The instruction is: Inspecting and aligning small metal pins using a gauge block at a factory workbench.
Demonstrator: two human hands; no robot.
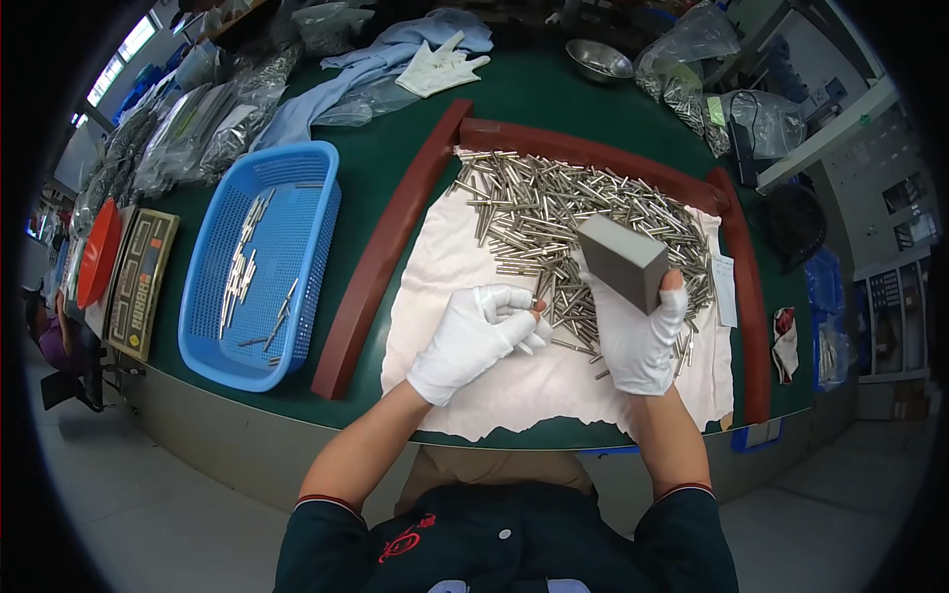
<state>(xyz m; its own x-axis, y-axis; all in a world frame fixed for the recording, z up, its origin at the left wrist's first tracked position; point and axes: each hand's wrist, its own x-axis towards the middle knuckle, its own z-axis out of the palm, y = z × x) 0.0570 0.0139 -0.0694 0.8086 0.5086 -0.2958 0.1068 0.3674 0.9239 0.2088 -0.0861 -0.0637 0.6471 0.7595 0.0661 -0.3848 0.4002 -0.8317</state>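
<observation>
Both my hands wear white gloves. My right hand grips a grey rectangular block and holds it tilted above a pile of small metal pins. My left hand pinches a thin metal pin between thumb and fingers, just left of the block. The pins lie heaped on a pale pink cloth spread on the green table. A dark red raised frame runs around the cloth.
A blue perforated basket with several pins stands to the left. Further left are a digital scale and a red bowl. Plastic bags of parts, a spare white glove and a steel bowl lie at the back.
</observation>
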